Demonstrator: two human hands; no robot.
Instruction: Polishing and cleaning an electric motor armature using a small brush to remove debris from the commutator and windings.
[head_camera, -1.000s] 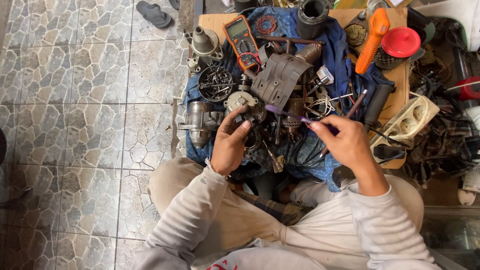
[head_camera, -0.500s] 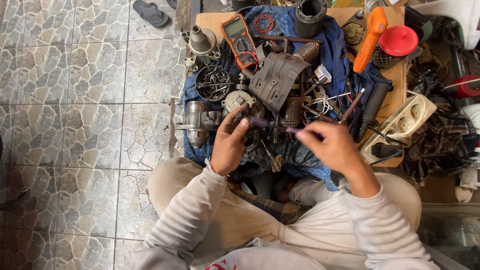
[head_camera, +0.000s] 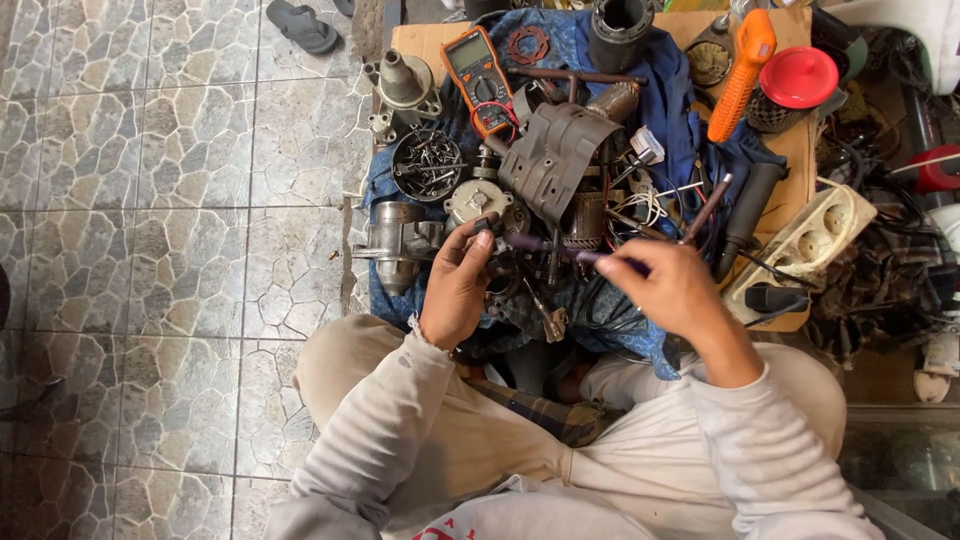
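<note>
Both hands have drifted slightly left, the left hand (head_camera: 458, 290) pinching a small dark part (head_camera: 484, 243) while the right hand's (head_camera: 675, 292) fingers close round a purple-handled screwdriver (head_camera: 560, 250) near the orange multimeter (head_camera: 478, 68).

pale grey sleeves (head_camera: 400, 400), beige trousers (head_camera: 480, 440)

Both hands are raised side by side, left hand (head_camera: 457, 287) fingers curled, right hand (head_camera: 672, 291) pinched closed.
</note>
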